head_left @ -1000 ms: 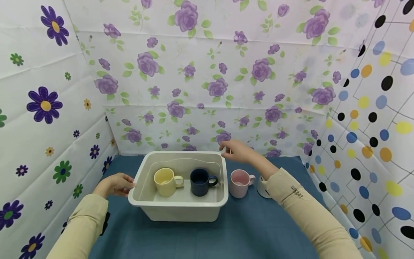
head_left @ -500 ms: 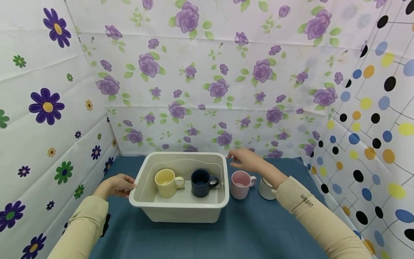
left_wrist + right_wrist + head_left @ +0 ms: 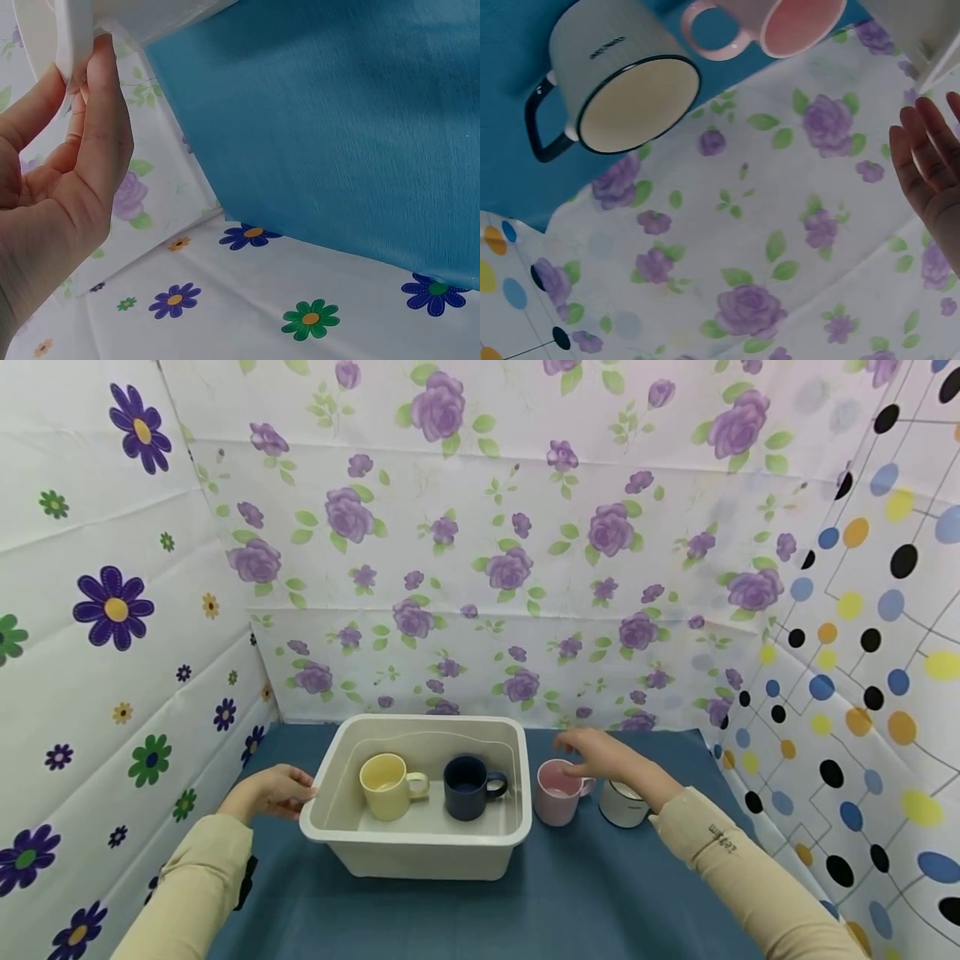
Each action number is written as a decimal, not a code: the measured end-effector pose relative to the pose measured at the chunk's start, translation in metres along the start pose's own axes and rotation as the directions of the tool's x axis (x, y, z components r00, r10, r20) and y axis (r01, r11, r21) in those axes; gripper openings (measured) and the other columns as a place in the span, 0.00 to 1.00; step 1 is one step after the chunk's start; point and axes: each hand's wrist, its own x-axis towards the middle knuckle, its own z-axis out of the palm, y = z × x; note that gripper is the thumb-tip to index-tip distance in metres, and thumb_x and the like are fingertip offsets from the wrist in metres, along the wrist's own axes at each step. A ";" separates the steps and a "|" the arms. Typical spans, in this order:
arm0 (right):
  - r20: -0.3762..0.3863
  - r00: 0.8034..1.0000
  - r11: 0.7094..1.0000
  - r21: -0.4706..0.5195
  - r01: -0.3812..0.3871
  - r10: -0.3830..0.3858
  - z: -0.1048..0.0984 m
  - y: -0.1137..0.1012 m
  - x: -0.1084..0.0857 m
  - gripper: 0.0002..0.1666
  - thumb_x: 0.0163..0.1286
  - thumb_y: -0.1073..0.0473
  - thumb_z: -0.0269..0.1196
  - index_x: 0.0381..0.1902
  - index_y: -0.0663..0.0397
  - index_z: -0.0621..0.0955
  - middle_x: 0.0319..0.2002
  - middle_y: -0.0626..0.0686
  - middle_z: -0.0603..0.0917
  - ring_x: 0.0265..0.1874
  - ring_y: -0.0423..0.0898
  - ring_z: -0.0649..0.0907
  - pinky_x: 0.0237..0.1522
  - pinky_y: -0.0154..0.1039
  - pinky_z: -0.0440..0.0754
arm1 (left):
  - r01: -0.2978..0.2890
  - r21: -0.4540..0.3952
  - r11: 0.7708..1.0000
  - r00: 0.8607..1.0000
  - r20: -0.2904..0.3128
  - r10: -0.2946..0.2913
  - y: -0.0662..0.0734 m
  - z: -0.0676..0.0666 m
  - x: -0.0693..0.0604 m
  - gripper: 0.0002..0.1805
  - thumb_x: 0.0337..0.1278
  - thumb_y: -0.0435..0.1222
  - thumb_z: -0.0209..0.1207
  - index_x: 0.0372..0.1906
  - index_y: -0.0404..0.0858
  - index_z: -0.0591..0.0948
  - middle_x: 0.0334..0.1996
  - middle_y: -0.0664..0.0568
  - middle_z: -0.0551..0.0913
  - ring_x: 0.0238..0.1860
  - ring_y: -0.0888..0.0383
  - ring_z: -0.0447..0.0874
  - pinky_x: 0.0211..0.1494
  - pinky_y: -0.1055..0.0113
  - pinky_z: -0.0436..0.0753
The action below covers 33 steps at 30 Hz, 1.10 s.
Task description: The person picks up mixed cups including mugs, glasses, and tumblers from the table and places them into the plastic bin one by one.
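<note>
A cream plastic tub [image 3: 416, 857] stands on the blue cloth. My left hand [image 3: 273, 791] pinches the tub's left rim between thumb and fingers, which the left wrist view shows close up at the white rim [image 3: 73, 37]. Inside the tub a yellow mug [image 3: 384, 787] and a navy mug [image 3: 464, 789] stand upright, handles to the right. A pink mug [image 3: 556, 795] stands just right of the tub. My right hand [image 3: 607, 756] hovers above and behind the pink mug's handle, its fingers loosely bent and holding nothing.
A white mug [image 3: 622, 807] with a dark rim stands right of the pink one, partly under the right forearm; its black handle [image 3: 541, 124] shows in the right wrist view. Patterned cloth walls [image 3: 480, 568] enclose the blue table cloth [image 3: 420, 918] at the back and both sides.
My right hand has moved from the tub's back right corner rightward and nearer, over the pink mug, uncovering more of the white mug. The left hand has kept its grip.
</note>
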 end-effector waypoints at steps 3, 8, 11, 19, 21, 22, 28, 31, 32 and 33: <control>0.029 0.999 0.999 0.032 0.018 -0.019 0.008 0.007 -0.003 0.21 0.62 0.60 0.65 0.54 0.54 0.76 0.50 0.55 0.78 0.50 0.53 0.79 0.47 0.48 0.79 | -0.009 -0.001 1.000 1.000 0.004 0.009 -0.001 0.000 0.001 0.16 0.65 0.31 0.52 0.51 0.21 0.69 0.34 0.44 0.78 0.32 0.57 0.77 0.39 0.64 0.84; 0.036 0.997 0.998 0.026 0.065 -0.066 0.026 0.018 -0.008 0.29 0.59 0.61 0.68 0.58 0.54 0.74 0.55 0.58 0.75 0.54 0.57 0.75 0.51 0.54 0.76 | -0.011 0.000 1.000 1.000 -0.001 0.011 -0.003 0.002 0.000 0.19 0.66 0.32 0.52 0.54 0.21 0.67 0.37 0.41 0.78 0.34 0.56 0.79 0.41 0.63 0.84; 0.029 0.998 0.998 -0.039 0.057 -0.056 0.039 0.023 -0.006 0.31 0.56 0.60 0.70 0.58 0.55 0.74 0.53 0.58 0.76 0.52 0.57 0.76 0.51 0.55 0.76 | -0.018 0.004 1.000 1.000 -0.011 0.018 -0.003 0.003 -0.001 0.20 0.66 0.32 0.52 0.55 0.21 0.66 0.37 0.41 0.78 0.34 0.56 0.79 0.40 0.63 0.84; 0.062 0.998 0.993 -0.118 0.021 -0.013 0.069 0.025 0.004 0.36 0.53 0.61 0.72 0.61 0.56 0.73 0.58 0.59 0.74 0.55 0.58 0.72 0.55 0.59 0.71 | -0.026 -0.014 1.000 0.999 -0.027 0.026 -0.005 0.002 -0.002 0.23 0.66 0.33 0.53 0.57 0.20 0.64 0.36 0.42 0.78 0.32 0.57 0.79 0.39 0.64 0.84; 0.063 0.998 0.992 -0.121 0.026 -0.019 0.073 0.025 0.004 0.37 0.53 0.61 0.72 0.61 0.54 0.73 0.59 0.59 0.72 0.57 0.59 0.71 0.56 0.60 0.69 | -0.030 -0.025 0.999 0.999 -0.019 0.029 -0.007 0.002 -0.002 0.24 0.66 0.33 0.53 0.58 0.20 0.63 0.36 0.42 0.78 0.32 0.58 0.79 0.39 0.64 0.84; 0.061 0.998 0.991 -0.127 0.028 -0.021 0.074 0.026 0.003 0.37 0.52 0.61 0.72 0.61 0.54 0.72 0.60 0.59 0.72 0.57 0.60 0.70 0.57 0.61 0.68 | -0.030 -0.032 0.999 0.999 -0.020 0.029 -0.008 0.002 -0.002 0.24 0.66 0.33 0.53 0.58 0.20 0.63 0.36 0.42 0.78 0.32 0.58 0.79 0.40 0.64 0.84; 0.056 0.998 0.989 -0.148 -0.015 0.024 0.075 0.032 0.003 0.43 0.51 0.61 0.73 0.65 0.55 0.68 0.63 0.61 0.68 0.62 0.63 0.66 0.59 0.65 0.64 | -0.042 -0.046 0.998 0.999 -0.016 0.041 -0.010 0.002 -0.001 0.24 0.66 0.33 0.52 0.58 0.20 0.63 0.36 0.43 0.79 0.32 0.59 0.80 0.40 0.63 0.84; 0.065 0.997 0.993 -0.114 -0.040 0.047 0.073 0.036 0.003 0.44 0.52 0.61 0.73 0.66 0.56 0.67 0.64 0.62 0.67 0.63 0.64 0.65 0.59 0.67 0.63 | -0.053 -0.059 0.997 0.999 -0.003 0.053 -0.011 0.001 -0.001 0.24 0.66 0.33 0.52 0.58 0.20 0.63 0.36 0.44 0.79 0.32 0.59 0.80 0.41 0.63 0.84; 0.069 0.996 0.993 -0.106 -0.046 0.053 0.073 0.036 0.003 0.44 0.52 0.61 0.72 0.66 0.56 0.67 0.65 0.63 0.66 0.63 0.64 0.65 0.59 0.67 0.63 | -0.059 -0.063 0.996 0.998 0.002 0.059 -0.011 0.001 -0.001 0.24 0.66 0.33 0.52 0.58 0.19 0.63 0.36 0.44 0.79 0.32 0.59 0.80 0.41 0.63 0.84; 0.076 0.995 0.994 -0.096 -0.054 0.062 0.074 0.037 0.003 0.44 0.53 0.61 0.72 0.66 0.56 0.67 0.66 0.63 0.65 0.63 0.65 0.65 0.59 0.67 0.62 | -0.060 -0.071 0.996 0.998 0.004 0.061 -0.012 0.001 -0.001 0.24 0.66 0.33 0.52 0.58 0.20 0.63 0.36 0.44 0.79 0.32 0.59 0.80 0.41 0.63 0.84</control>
